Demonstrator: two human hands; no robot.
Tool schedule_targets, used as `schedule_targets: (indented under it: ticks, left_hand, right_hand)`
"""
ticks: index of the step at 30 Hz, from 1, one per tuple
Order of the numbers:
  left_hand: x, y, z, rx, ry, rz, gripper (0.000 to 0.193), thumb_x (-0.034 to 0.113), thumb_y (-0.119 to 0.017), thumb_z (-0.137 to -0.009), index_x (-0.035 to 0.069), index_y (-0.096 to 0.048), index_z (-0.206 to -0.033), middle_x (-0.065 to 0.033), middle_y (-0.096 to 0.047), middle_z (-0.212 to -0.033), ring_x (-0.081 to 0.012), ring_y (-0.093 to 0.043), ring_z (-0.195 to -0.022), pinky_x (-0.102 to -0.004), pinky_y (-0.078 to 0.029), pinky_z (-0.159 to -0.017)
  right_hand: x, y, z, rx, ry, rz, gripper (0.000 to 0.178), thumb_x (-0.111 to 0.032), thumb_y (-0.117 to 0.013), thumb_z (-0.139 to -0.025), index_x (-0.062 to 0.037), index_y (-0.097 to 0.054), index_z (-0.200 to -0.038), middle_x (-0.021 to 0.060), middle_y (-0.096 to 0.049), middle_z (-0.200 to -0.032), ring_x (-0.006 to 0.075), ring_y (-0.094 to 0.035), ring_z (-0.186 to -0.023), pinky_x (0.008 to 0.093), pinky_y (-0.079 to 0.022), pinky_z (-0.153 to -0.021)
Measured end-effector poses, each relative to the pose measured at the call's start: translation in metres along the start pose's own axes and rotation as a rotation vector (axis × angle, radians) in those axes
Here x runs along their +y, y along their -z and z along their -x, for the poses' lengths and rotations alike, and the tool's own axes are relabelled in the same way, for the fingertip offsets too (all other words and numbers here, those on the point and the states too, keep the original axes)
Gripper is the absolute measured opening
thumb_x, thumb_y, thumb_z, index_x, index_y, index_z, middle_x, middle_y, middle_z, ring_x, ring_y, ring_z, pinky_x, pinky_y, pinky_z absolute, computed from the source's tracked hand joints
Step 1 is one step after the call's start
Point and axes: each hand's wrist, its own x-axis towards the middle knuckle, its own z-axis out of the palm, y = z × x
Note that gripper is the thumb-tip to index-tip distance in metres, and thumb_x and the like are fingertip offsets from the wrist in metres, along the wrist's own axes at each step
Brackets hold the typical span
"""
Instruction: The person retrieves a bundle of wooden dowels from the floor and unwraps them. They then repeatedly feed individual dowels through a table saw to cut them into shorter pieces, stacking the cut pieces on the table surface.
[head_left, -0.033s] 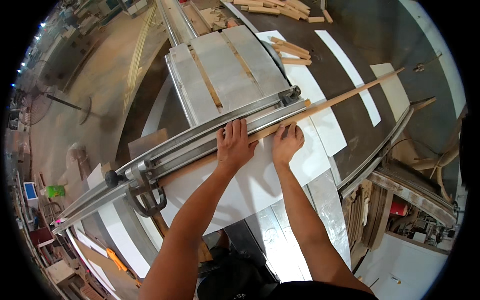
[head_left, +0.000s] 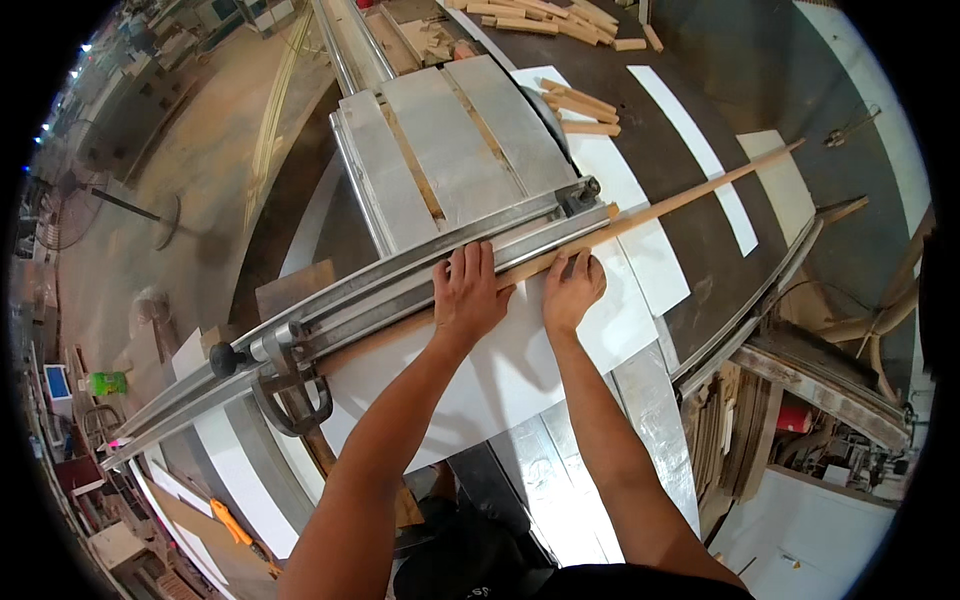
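A long, thin wooden strip (head_left: pixel 690 194) lies along the near side of a metal fence (head_left: pixel 385 283), its far end reaching out to the upper right. My left hand (head_left: pixel 467 295) bends its fingers over the fence, thumb at the strip, clasping the two together. Just right of it, my right hand (head_left: pixel 573 295) is closed at the near edge of the strip, fingertips curled against the wood. Under both hands is a white panel (head_left: pixel 510 365). A metal clamp (head_left: pixel 290 385) with a curved handle sits on the fence, left of my left hand.
Beyond the fence lies a slotted metal machine table (head_left: pixel 455 145), a curved disc edge (head_left: pixel 545 112) at its right. Short wooden sticks (head_left: pixel 585 105) rest near it, with more sticks (head_left: pixel 545 18) farther back. An orange-handled tool (head_left: pixel 232 522) lies lower left. A white strip (head_left: pixel 700 155) lies right.
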Motion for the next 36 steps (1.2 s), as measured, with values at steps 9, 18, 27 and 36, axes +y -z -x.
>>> schedule_targets:
  ticks: [9, 18, 27, 36]
  left_hand:
    - [0.002, 0.004, -0.002, -0.002, 0.006, 0.029, 0.078, 0.042, -0.085, -0.07, 0.002, -0.054, -0.13, -0.0104, -0.058, -0.12, -0.0278, -0.054, -0.115, -0.046, -0.038, -0.097]
    - [0.004, 0.003, -0.003, 0.011, 0.038, -0.012, 0.076, 0.04, -0.083, -0.071, 0.002, -0.053, -0.13, -0.0117, -0.057, -0.123, -0.0291, -0.053, -0.117, -0.0478, -0.037, -0.099]
    - [0.04, -0.024, -0.042, -0.033, -0.092, -0.157, 0.07, 0.046, -0.075, -0.078, 0.0, -0.056, -0.127, -0.0107, -0.055, -0.113, -0.0272, -0.052, -0.108, -0.0443, -0.038, -0.091]
    - [0.048, -0.025, -0.046, -0.059, -0.073, -0.136, 0.063, 0.039, -0.075, -0.082, -0.002, -0.056, -0.125, -0.0128, -0.057, -0.112, -0.0276, -0.054, -0.105, -0.041, -0.04, -0.089]
  right_hand:
    - [0.005, -0.001, -0.004, -0.008, -0.003, 0.026, 0.048, -0.029, -0.062, -0.094, 0.0084, -0.063, -0.125, 0.0229, -0.06, -0.115, 0.0399, -0.052, -0.112, 0.0505, -0.036, -0.106]
    - [0.0, -0.002, -0.005, -0.03, -0.03, 0.021, 0.049, -0.03, -0.062, -0.093, 0.0077, -0.063, -0.125, 0.0203, -0.059, -0.112, 0.0364, -0.052, -0.113, 0.0499, -0.036, -0.107]
    - [-0.005, 0.0, -0.006, 0.006, -0.026, -0.057, 0.038, -0.023, -0.064, -0.092, 0.0057, -0.064, -0.117, 0.0185, -0.057, -0.108, 0.0361, -0.052, -0.11, 0.0506, -0.036, -0.106]
    - [-0.006, 0.003, -0.007, 0.011, -0.073, -0.081, 0.039, -0.021, -0.064, -0.092, 0.005, -0.063, -0.121, 0.0185, -0.057, -0.11, 0.0364, -0.052, -0.108, 0.0485, -0.037, -0.106]
